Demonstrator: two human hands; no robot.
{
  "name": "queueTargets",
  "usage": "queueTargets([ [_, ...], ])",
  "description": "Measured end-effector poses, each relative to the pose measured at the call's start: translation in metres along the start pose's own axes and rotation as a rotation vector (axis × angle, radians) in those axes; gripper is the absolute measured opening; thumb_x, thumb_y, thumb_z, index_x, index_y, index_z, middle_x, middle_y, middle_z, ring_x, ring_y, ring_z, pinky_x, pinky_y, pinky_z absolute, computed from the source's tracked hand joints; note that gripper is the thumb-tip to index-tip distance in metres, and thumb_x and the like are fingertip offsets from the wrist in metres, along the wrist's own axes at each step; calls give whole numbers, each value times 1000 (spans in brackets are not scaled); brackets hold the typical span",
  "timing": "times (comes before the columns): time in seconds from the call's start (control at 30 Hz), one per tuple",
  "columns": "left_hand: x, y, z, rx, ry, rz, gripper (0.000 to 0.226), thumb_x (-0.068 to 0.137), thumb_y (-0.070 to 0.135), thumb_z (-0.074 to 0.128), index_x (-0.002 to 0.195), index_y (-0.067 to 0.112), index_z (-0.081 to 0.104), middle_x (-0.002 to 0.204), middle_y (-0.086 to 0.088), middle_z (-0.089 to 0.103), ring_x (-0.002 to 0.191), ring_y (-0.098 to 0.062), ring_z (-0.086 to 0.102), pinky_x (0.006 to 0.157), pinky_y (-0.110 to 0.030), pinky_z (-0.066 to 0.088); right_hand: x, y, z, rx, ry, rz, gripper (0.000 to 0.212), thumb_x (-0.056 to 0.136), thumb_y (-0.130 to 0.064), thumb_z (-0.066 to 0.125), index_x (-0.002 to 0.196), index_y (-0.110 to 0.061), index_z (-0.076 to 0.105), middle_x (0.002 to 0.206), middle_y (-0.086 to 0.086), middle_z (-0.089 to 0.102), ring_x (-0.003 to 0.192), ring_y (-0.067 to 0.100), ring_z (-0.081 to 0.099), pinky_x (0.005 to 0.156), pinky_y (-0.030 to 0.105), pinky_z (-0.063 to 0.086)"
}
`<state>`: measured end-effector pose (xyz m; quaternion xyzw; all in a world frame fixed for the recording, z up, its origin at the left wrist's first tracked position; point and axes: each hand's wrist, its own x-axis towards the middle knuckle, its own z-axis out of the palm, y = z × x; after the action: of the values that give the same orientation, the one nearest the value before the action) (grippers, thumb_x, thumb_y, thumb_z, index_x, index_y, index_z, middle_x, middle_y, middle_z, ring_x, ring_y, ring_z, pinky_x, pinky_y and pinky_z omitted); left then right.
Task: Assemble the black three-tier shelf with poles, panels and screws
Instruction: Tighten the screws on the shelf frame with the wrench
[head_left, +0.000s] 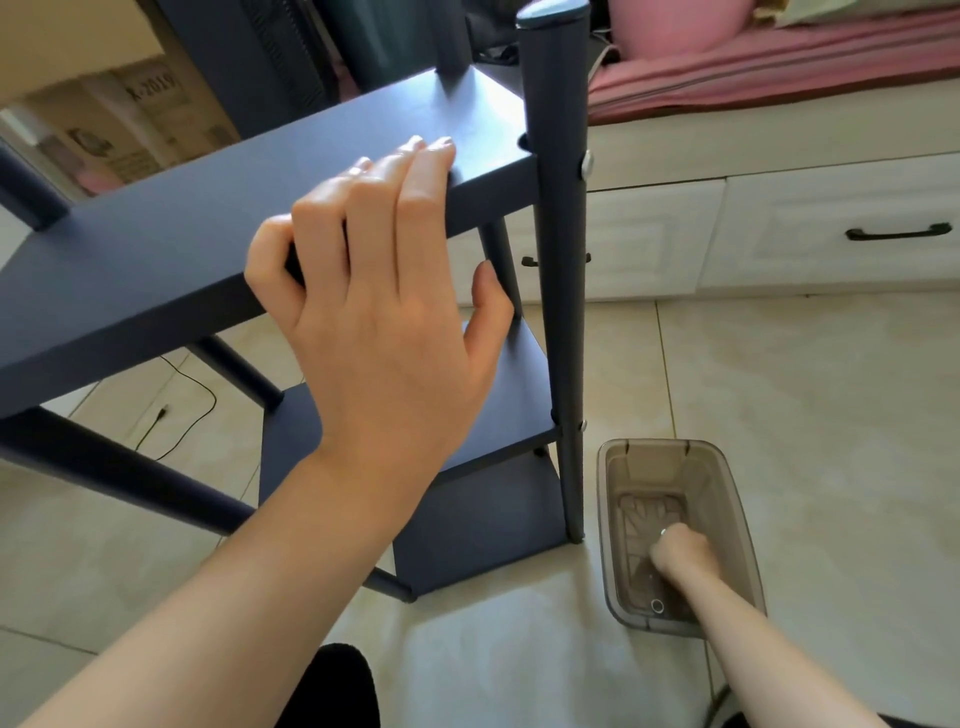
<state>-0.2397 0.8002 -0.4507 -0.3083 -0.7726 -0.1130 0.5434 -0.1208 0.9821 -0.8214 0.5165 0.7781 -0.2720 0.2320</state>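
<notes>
Shelf (208, 249): stands on the floor, three panels mounted; fastening stage, likely near done.
Left hand (379, 291): grips the top panel's front edge, steadying.
Bin (737, 525): translucent, beside the front pole (558, 260).
Right hand (680, 553): inside the bin, fingers curled around a small silver screw (663, 531).
Washer (657, 605): a ring lies loose on the bin floor.
Next: lift the screw to an open pole hole.

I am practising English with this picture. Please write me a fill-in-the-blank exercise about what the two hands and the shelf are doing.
1. The left hand grips the front edge of the ____ panel of the shelf.
2. The right hand reaches down into the translucent ____ on the floor.
3. A silver screw fastens that panel to the upright ____.
4. One small metal ring lies inside the bin, near its ____ wall.

Missing words: top; bin; pole; front
</notes>
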Motion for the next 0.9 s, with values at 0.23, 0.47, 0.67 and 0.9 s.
queueTargets([
  [0.23,1,3,0,4,-10,-5,43,89,25,56,128,8,63,125,-7,66,114,-28,55,97,-42,32,2,1,3,-30,17,-49,31,96,-4,39,116,-7,61,120,12,64,108,29,63,80,34,50],
  [0.47,2,4,1,11,-11,-3,44,88,25,58,128,8,64,126,-7,66,114,-28,57,96,-42,32,15,-5,-11,-91,-66,-134,30,96,-2,37,120,-4,56,125,16,61,112,30,61,90,34,51],
  [0.67,3,2,-6,-28,-67,20,49,86,22,60,133,6,60,131,-8,63,120,-29,58,99,-40,31,7,-44,-76,-277,-92,-262,23,93,2,53,115,-2,57,126,19,62,110,32,63,75,29,47],
  [0.9,1,-17,-33,-138,-234,137,59,88,10,53,145,-1,47,147,-16,51,137,-34,48,113,-47,37,-75,-96,-160,-589,-103,-459,25,96,-2,54,119,4,61,90,8,62,82,26,66,55,27,52],
])
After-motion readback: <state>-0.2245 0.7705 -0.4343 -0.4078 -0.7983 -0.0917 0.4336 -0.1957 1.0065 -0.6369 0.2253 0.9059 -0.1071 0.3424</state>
